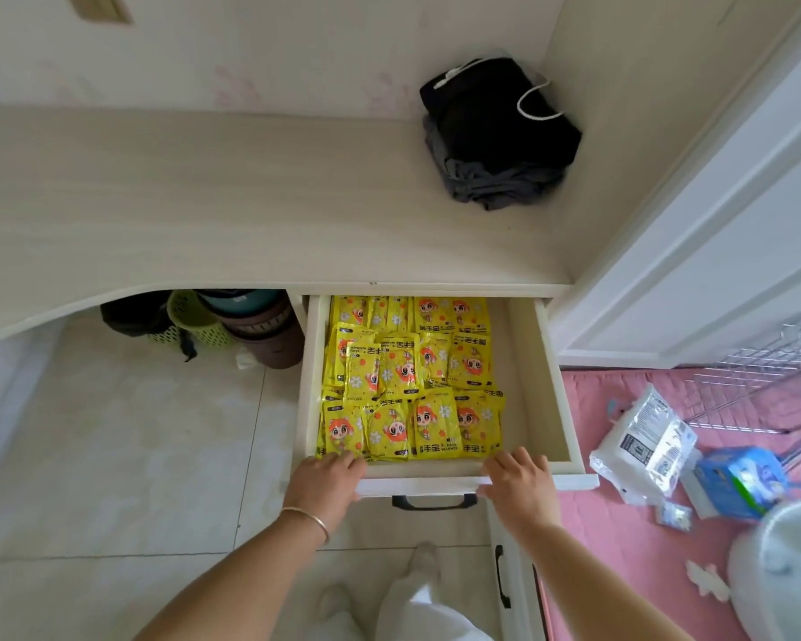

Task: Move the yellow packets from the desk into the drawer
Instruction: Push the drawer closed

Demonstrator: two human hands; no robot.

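Resting on drawer front edge: left hand, right hand | fingers loose, empty | yellow packets fill left; right strip bare

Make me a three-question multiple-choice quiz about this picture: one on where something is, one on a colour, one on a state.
1. Where are the packets?
A. on the desk
B. in the drawer
C. on the floor

2. What colour is the drawer handle?
A. black
B. gold
C. red

3. How is the drawer?
A. shut
B. pulled out, both hands on its front edge
C. lifted out onto the floor

Answers:
1 B, they fill the left and middle of the drawer, while the desk holds only dark clothes.
2 A, a black bar under the white front.
3 B, the left hand and right hand rest on the front edge of the open drawer.
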